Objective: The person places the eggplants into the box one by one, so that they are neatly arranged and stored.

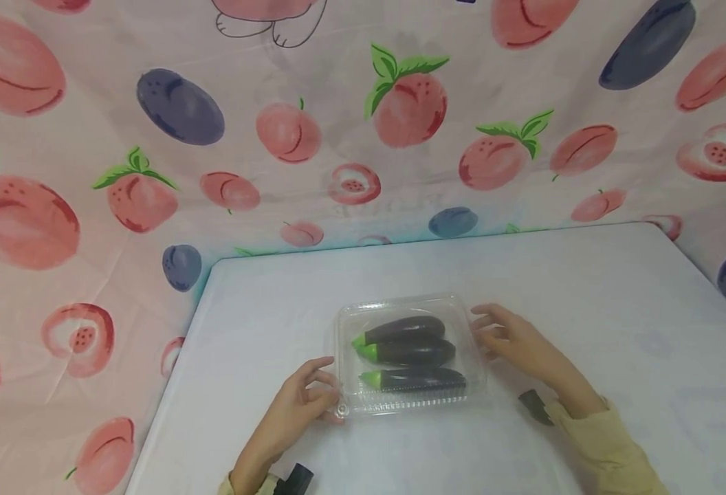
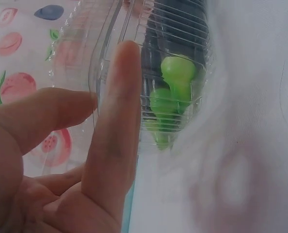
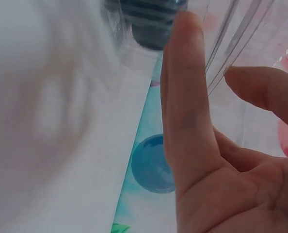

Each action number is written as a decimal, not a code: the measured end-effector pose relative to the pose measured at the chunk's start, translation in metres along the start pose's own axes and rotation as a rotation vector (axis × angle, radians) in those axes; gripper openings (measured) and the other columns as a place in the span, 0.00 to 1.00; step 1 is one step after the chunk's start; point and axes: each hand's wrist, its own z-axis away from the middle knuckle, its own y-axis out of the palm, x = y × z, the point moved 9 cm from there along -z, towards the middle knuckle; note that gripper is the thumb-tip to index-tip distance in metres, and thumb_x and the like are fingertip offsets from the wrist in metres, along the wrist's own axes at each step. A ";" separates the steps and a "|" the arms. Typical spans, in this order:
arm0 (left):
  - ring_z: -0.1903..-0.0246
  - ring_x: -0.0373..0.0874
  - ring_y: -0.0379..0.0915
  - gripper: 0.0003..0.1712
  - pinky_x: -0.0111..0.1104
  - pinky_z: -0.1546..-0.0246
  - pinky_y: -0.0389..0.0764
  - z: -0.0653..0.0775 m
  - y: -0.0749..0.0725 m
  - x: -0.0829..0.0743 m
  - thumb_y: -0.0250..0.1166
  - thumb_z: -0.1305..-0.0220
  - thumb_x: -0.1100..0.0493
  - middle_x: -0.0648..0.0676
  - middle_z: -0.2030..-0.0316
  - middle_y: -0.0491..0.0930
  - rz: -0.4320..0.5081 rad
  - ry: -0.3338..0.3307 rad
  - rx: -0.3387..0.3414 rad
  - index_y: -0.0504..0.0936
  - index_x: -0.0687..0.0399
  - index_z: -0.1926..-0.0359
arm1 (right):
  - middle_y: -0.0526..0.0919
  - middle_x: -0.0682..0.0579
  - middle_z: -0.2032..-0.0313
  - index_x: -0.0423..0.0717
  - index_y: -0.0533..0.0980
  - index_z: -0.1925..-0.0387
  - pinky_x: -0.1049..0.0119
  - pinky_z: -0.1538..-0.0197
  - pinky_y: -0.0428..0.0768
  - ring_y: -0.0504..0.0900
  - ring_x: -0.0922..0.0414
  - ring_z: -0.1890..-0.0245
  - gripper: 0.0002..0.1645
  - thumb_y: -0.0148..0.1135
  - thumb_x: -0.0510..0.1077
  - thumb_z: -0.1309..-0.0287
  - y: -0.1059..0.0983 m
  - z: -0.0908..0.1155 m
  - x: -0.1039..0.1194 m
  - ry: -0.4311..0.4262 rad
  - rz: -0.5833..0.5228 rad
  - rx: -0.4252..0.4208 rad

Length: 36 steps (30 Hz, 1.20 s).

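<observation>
A clear plastic clamshell container (image 1: pixel 403 407) lies flat in front of me with its lid down over three dark eggplants. The top eggplant (image 1: pixel 409 328), middle eggplant (image 1: pixel 412 353) and bottom eggplant (image 1: pixel 421 379) have their green stem ends to the left. At the container's left side is my left hand (image 1: pixel 298 405); in the left wrist view its index finger (image 2: pixel 117 111) lies straight along the side, thumb by the rim. My right hand (image 1: pixel 518 340) is at the right side, with a straight index finger (image 3: pixel 187 97) and the thumb apart from it near the rim.
A white table (image 1: pixel 270 302) lies under the container. Behind it and on the left hangs a pale cloth (image 1: pixel 338 69) printed with peaches and dark fruit. Black straps show at both wrists, and my sleeves (image 1: pixel 604 440) are yellowish.
</observation>
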 end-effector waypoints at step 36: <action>0.63 0.54 0.85 0.34 0.38 0.60 0.88 -0.001 -0.001 0.006 0.62 0.31 0.59 0.65 0.46 0.74 -0.006 -0.013 -0.071 0.61 0.63 0.30 | 0.69 0.30 0.42 0.34 0.49 0.26 0.63 0.56 0.86 0.83 0.60 0.56 0.46 0.63 0.39 0.37 0.016 0.043 -0.009 0.067 -0.183 0.193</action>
